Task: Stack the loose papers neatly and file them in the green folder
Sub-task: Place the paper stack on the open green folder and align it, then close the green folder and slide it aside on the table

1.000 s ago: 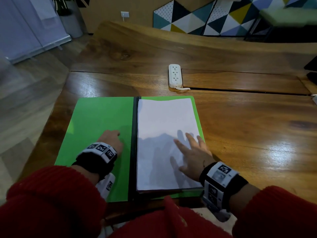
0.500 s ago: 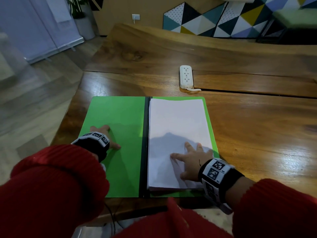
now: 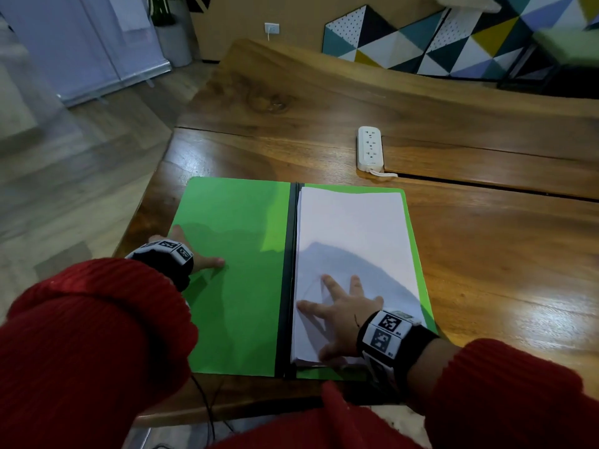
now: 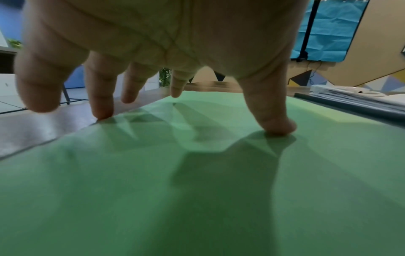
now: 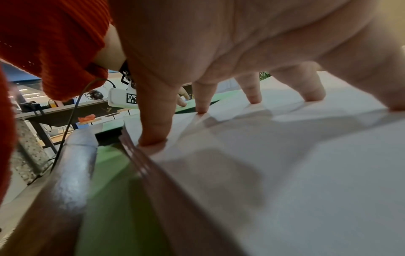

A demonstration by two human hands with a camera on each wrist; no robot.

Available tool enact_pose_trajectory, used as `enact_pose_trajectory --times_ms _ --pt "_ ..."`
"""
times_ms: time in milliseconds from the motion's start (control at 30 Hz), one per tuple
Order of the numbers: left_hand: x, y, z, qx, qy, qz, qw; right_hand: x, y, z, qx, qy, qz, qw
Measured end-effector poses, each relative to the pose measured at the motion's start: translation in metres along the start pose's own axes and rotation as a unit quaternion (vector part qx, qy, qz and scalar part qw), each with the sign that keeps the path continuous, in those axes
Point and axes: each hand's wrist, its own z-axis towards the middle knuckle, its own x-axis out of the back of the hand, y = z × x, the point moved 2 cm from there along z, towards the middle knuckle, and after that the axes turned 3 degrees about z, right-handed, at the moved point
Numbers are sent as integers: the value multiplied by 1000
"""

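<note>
The green folder (image 3: 236, 222) lies open on the wooden table, its black spine (image 3: 289, 273) running down the middle. A neat stack of white papers (image 3: 350, 228) sits on its right half. My right hand (image 3: 340, 312) rests spread on the near part of the stack, fingertips (image 5: 153, 142) pressing the top sheet (image 5: 285, 155). My left hand (image 3: 181, 251) sits at the left edge of the green cover (image 4: 197, 190); its thumb (image 4: 276, 124) and a fingertip touch the cover, the other fingers hang past the edge.
A white power strip (image 3: 370, 147) with a cord lies on the table (image 3: 486, 254) beyond the folder. A groove runs across the table to its right. The table's left edge drops to the floor (image 3: 64, 176) just beside my left hand.
My left hand slid left across the green cover to its outer edge. My right hand drew back toward me on the papers. The head view shifted left.
</note>
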Motion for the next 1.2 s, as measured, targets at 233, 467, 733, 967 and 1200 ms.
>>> enact_pose_trajectory --times_ms 233,467,733,967,1200 --pt "25 -14 -16 -8 -14 -31 999 3 -1 -2 -1 3 10 1000" --pt "100 -12 -67 -147 127 45 980 4 -2 0 -6 3 13 1000" --pt "142 50 -151 -292 3 -193 937 79 -2 -34 73 161 193 965" --pt "130 94 -180 -227 -89 -411 879 156 -14 -88 203 332 313 866" --pt "88 128 -213 -280 -163 -414 850 126 49 -85 83 380 317 865"
